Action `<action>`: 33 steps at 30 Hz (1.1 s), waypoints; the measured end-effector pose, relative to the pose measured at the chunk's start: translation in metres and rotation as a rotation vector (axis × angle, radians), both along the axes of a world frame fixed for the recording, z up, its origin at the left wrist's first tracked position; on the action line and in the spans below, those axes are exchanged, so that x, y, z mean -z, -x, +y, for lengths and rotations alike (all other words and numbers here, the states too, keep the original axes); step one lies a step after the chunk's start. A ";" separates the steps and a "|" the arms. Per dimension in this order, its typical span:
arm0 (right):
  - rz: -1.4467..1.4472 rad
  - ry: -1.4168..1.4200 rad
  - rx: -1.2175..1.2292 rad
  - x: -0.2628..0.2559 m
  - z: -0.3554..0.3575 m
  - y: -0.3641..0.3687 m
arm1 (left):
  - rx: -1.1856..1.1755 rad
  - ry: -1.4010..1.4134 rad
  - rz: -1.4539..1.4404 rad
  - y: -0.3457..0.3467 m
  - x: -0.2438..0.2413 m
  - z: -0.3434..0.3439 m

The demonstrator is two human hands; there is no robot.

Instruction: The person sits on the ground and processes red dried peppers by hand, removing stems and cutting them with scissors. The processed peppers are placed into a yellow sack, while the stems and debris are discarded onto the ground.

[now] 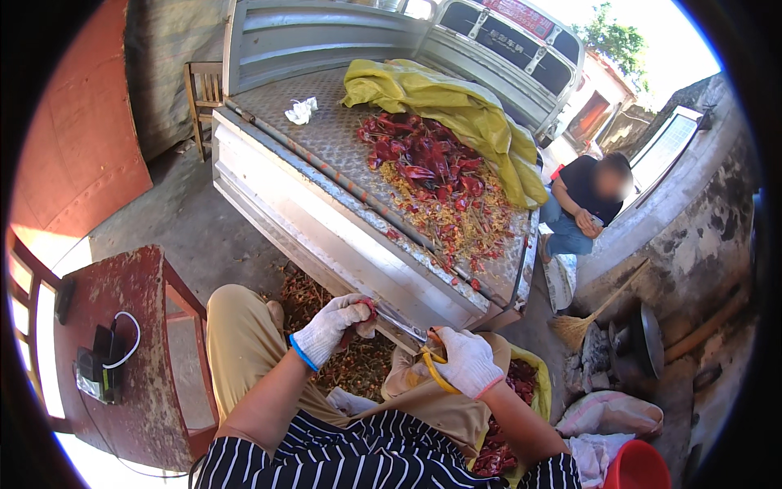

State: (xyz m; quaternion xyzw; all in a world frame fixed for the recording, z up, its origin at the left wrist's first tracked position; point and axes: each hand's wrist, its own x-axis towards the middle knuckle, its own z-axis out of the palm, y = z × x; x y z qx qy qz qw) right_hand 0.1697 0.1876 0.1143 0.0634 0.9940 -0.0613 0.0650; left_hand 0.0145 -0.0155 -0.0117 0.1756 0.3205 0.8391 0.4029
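My left hand point(330, 327), in a white knit glove with a blue cuff, pinches a dried red chili pepper point(368, 308); the fingers hide part of it. In my right hand point(470, 362), also gloved, are scissors with yellow handles point(438, 371). Their metal blades point(398, 319) point at the pepper; whether they touch it I cannot tell. Before me, a pile of dried red chilies point(427, 156) lies on the truck bed point(293, 140), with loose seeds and stems point(458, 214) along its near side. A yellow sack point(452, 101) partly covers the pile.
The truck's tailgate point(317, 223) stands close ahead. Below my right arm is a yellow sack point(540, 382) holding red chilies point(496, 449). Stem scraps point(357, 367) litter the ground. A worn red table point(140, 293) is left; a broom point(571, 330), red bucket point(638, 467) and seated person point(577, 195) are right.
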 end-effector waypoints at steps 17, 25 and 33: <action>0.060 -0.186 -0.146 -0.022 -0.020 0.020 | 0.296 -0.365 -0.442 -0.010 0.016 0.009; 0.009 -0.316 -0.192 -0.028 -0.023 0.033 | 0.022 -0.071 -0.399 -0.017 0.006 0.009; -0.181 -0.436 -0.221 -0.044 -0.018 0.040 | 0.143 -0.085 -0.182 -0.011 0.007 0.001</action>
